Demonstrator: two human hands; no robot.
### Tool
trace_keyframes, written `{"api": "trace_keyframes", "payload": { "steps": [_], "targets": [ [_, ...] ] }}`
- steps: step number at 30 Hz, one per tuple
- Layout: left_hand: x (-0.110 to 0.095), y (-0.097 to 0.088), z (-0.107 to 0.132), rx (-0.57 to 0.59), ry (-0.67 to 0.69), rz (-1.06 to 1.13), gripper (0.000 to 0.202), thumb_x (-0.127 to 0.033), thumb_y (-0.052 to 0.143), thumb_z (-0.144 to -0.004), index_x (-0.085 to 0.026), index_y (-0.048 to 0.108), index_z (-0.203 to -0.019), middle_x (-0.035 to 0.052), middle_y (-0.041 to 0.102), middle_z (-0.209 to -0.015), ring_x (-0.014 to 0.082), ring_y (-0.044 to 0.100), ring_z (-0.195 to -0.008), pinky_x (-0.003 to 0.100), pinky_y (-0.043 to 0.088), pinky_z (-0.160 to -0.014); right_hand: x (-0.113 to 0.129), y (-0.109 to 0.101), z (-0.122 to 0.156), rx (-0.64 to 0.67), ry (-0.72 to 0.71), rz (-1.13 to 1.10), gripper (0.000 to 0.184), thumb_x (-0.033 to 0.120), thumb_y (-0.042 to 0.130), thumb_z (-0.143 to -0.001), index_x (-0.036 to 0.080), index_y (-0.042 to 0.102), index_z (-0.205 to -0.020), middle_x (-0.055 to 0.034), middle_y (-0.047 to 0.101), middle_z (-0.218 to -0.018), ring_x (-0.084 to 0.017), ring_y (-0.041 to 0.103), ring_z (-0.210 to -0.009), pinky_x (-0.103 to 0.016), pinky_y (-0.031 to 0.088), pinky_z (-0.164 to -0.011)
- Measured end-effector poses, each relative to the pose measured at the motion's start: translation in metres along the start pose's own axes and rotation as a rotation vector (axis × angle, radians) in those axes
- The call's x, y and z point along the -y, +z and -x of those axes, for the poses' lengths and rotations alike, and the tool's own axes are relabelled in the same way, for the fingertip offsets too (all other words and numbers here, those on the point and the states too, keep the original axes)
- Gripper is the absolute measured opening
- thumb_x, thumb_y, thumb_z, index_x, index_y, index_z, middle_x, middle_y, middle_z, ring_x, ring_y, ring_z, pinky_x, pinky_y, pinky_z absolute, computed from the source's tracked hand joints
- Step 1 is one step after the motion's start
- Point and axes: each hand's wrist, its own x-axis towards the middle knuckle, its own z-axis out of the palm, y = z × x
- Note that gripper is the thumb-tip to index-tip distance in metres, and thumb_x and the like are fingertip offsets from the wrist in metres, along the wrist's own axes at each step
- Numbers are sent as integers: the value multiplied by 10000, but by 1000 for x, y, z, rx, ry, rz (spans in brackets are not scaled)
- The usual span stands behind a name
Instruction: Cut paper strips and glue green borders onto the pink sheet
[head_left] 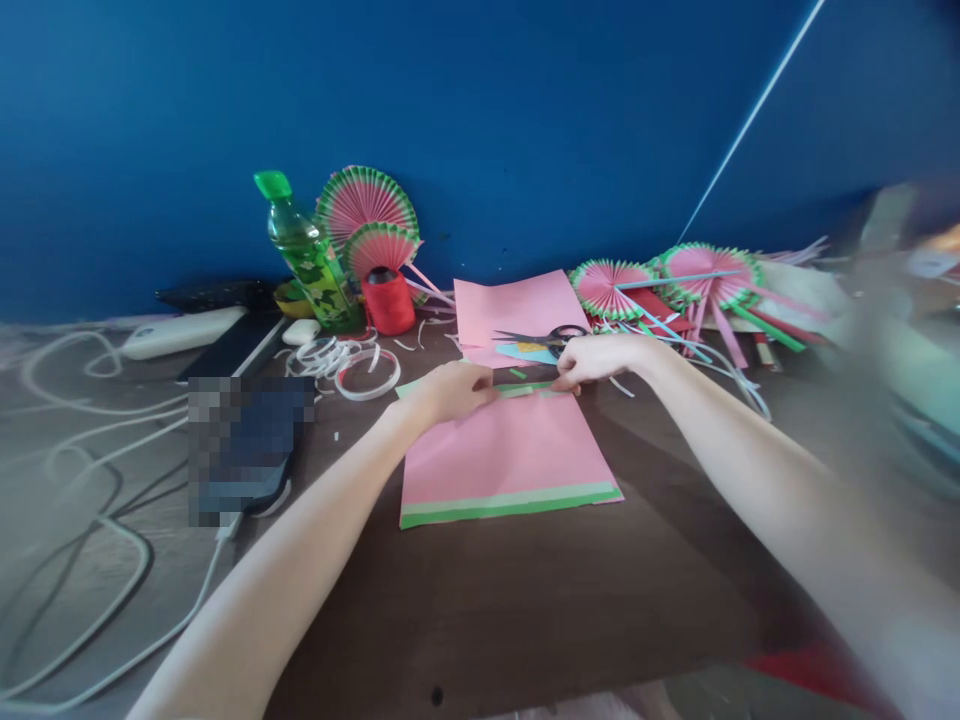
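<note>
A pink paper sheet (502,450) lies flat on the dark table, with light and dark green paper strips along its near edge. Across its far edge runs another green paper strip (534,388). My left hand (456,388) has its fingers curled closed at this strip's left part, fingertips partly hidden. Thumb and fingers of my right hand (589,360) pinch at the strip's right end. Just beyond my hands, black-handled scissors (536,340) rest over a second pink sheet (517,300) and a small light-blue piece with a yellow mark.
Pleated pink-and-green paper fans (367,205) stand at the back left by a green bottle (306,250) and a red roll (388,303). More fans (709,278) lie back right. White rings (367,372), a phone (259,440) and cables (142,540) occupy the left, before a blue wall (480,120).
</note>
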Motion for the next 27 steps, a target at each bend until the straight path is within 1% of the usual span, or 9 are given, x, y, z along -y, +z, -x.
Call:
{"api": "trace_keyframes", "payload": {
  "steps": [4, 9, 14, 18, 22, 23, 25, 27],
  "targets": [
    [-2, -2, 1, 49, -36, 0, 130, -301, 490, -710, -198, 527, -640, 1, 590, -692, 146, 497, -651, 250, 314, -565, 3, 2, -1, -2, -43, -59, 340, 475, 601, -718, 149, 599, -620, 49, 363, -484, -55, 310, -408, -232, 250, -434],
    [-4, -4, 1, 74, -69, 35, 135, -310, 495, -691, -196, 513, -621, -10, 570, -670, 136, 481, -633, 246, 312, -551, 6, 3, 0, -10, -49, -98, 333, 448, 605, -718, 153, 546, -575, 54, 350, -477, -47, 298, -402, -226, 237, -420],
    [-4, -4, 1, 56, -62, 40, 138, -307, 490, -689, -196, 525, -613, -9, 569, -655, 136, 478, -621, 250, 314, -551, 11, 3, 2, -24, -44, -128, 343, 438, 606, -723, 159, 497, -556, 57, 349, -473, -44, 298, -401, -221, 246, -420],
    [-5, -3, 1, 37, -56, 31, 155, -313, 494, -704, -194, 541, -617, -7, 575, -653, 135, 479, -613, 253, 318, -548, 12, 4, 3, -20, -38, -141, 347, 438, 607, -725, 158, 490, -557, 58, 345, -470, -43, 294, -399, -219, 241, -418],
    [-8, -4, 2, -29, -75, 21, 164, -325, 502, -729, -191, 566, -659, 0, 581, -670, 138, 480, -619, 255, 325, -560, 14, 3, 5, -21, -41, -136, 350, 443, 610, -719, 160, 484, -555, 55, 352, -470, -46, 304, -400, -222, 244, -416],
    [-9, -4, 2, -53, -56, 36, 148, -306, 501, -734, -190, 578, -685, 1, 587, -686, 137, 484, -628, 253, 336, -571, 15, 3, 6, -22, -36, -133, 347, 439, 610, -721, 161, 483, -556, 55, 356, -470, -46, 306, -400, -222, 245, -417],
    [-11, -4, 2, -86, 30, 92, 121, -240, 498, -738, -184, 605, -745, 5, 602, -730, 131, 498, -660, 244, 366, -610, 18, 1, 8, -31, -13, -125, 339, 429, 605, -729, 158, 490, -563, 53, 367, -470, -45, 307, -400, -222, 245, -420],
    [-12, -4, 3, -91, 133, 153, 173, -168, 480, -740, -177, 638, -812, 13, 609, -787, 124, 517, -703, 234, 393, -663, 19, 0, 10, -47, 8, -121, 331, 433, 597, -738, 152, 520, -580, 50, 375, -465, -46, 310, -403, -222, 245, -425]
  ]
}}
